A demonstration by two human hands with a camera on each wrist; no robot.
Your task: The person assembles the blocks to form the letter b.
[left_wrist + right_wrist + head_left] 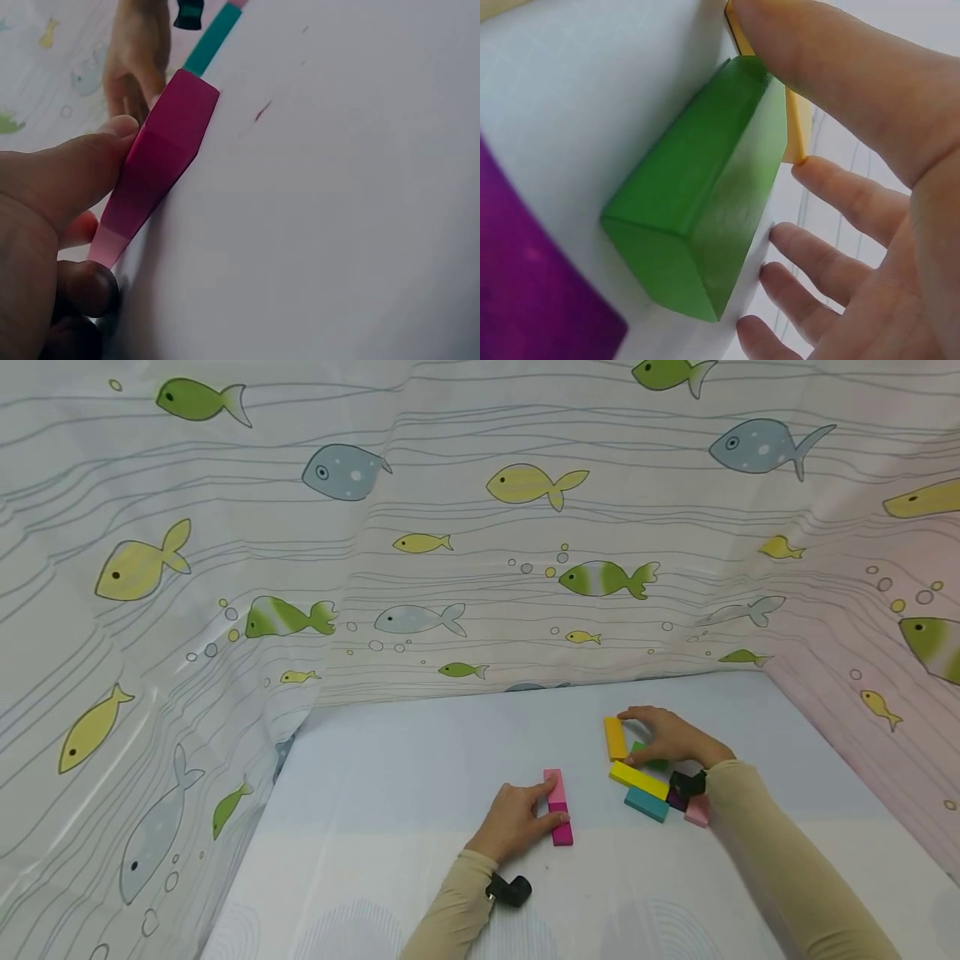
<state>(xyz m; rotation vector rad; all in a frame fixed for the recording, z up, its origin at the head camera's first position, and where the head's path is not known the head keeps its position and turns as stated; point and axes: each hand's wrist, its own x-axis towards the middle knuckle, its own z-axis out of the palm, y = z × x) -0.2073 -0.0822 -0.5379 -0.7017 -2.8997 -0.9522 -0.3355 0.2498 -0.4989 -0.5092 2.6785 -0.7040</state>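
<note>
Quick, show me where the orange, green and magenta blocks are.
Orange block (615, 739): head view, middle of its top face.
Green block (684, 169): right wrist view, its darker long face.
Magenta block (152, 174): left wrist view, its darker visible face.

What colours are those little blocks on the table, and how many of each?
Pink blocks: 2
Magenta block: 1
Orange block: 1
Yellow block: 1
Green block: 1
Teal block: 1
Purple block: 1
Total in view: 8
</note>
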